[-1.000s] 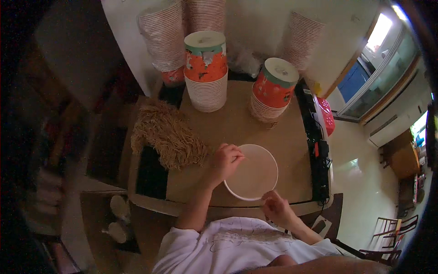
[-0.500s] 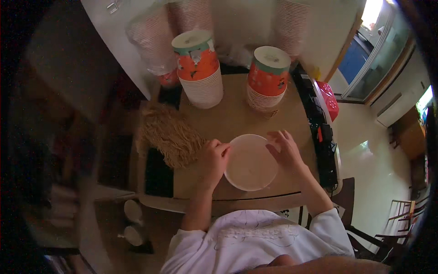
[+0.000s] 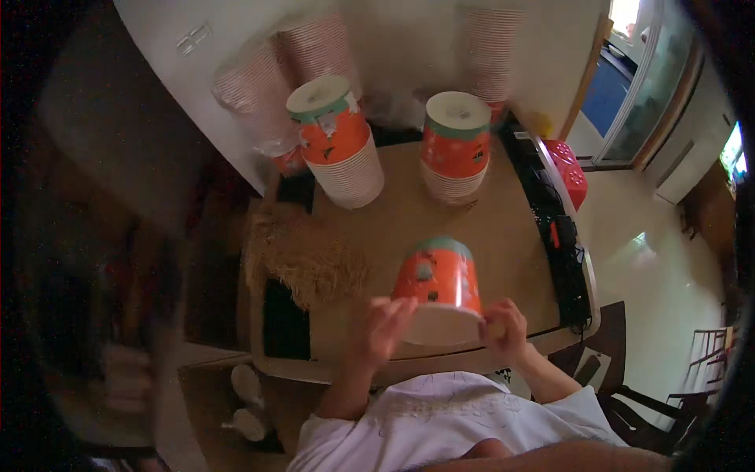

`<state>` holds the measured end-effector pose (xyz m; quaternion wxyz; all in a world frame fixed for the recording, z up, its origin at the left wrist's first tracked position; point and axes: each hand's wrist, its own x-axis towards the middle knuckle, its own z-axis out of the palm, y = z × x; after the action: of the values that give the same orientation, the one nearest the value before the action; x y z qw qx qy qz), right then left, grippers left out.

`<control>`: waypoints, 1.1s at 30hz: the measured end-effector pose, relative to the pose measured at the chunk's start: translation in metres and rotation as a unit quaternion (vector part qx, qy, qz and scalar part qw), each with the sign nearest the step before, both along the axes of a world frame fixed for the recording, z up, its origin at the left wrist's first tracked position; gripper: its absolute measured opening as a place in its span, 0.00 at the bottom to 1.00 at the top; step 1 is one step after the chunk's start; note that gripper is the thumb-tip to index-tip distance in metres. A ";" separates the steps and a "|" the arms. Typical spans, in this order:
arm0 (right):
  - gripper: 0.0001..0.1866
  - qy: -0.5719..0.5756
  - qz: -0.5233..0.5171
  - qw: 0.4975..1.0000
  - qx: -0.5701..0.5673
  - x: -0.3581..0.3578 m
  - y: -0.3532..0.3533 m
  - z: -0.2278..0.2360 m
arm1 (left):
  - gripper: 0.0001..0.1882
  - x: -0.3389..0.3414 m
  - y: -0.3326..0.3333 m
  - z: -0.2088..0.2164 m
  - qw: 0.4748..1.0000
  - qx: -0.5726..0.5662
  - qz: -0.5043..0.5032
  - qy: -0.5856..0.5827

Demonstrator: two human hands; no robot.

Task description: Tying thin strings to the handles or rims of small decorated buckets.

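An orange paper bucket (image 3: 440, 279) with a green band is tipped over, its white mouth facing me and its base pointing away. My left hand (image 3: 383, 326) grips the rim on the left, and my right hand (image 3: 506, 329) pinches the rim on the right. Beyond it stand two stacks of matching upside-down buckets: a tall left stack (image 3: 338, 149) and a shorter right stack (image 3: 456, 149). To the left of the bucket lies a heap of tan shredded, string-like strands (image 3: 303, 259).
More wrapped stacks of buckets (image 3: 318, 51) stand against the wall, with another tall stack (image 3: 491, 59) at the back right. A power strip with cables (image 3: 550, 228) runs along the table's right edge. A red plastic stool (image 3: 566, 173) stands beyond that edge.
The bucket stood with its mouth up between my hands. Now it is tipped, its orange outside showing, and both hands have closed on its rim nearer to me. The head view has shifted slightly.
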<state>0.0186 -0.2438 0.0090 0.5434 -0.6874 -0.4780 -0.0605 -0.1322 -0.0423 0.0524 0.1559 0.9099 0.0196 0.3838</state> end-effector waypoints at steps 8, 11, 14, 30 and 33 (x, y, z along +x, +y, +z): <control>0.17 -0.052 0.104 0.992 0.057 -0.021 -0.009 0.002 | 0.14 -0.009 -0.027 0.010 0.995 0.075 -0.058 -0.025; 0.16 -0.070 0.120 0.990 0.032 -0.023 -0.011 -0.004 | 0.12 -0.006 -0.028 0.010 0.993 0.084 -0.079 -0.016; 0.15 -0.027 0.128 0.990 0.047 -0.030 -0.013 -0.015 | 0.15 -0.002 -0.034 0.006 0.992 0.076 -0.097 -0.004; 0.12 -0.019 0.076 0.992 0.096 -0.029 -0.013 0.002 | 0.21 0.011 -0.047 -0.017 0.998 0.001 -0.059 0.014; 0.13 -0.011 0.082 0.995 0.054 -0.028 -0.011 0.016 | 0.21 0.012 -0.048 -0.016 0.998 0.001 -0.056 0.010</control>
<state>-0.0091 -0.2552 0.0253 0.5777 -0.6147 -0.5349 -0.0490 -0.1202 -0.0906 0.0363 0.1760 0.9136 -0.0300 0.3653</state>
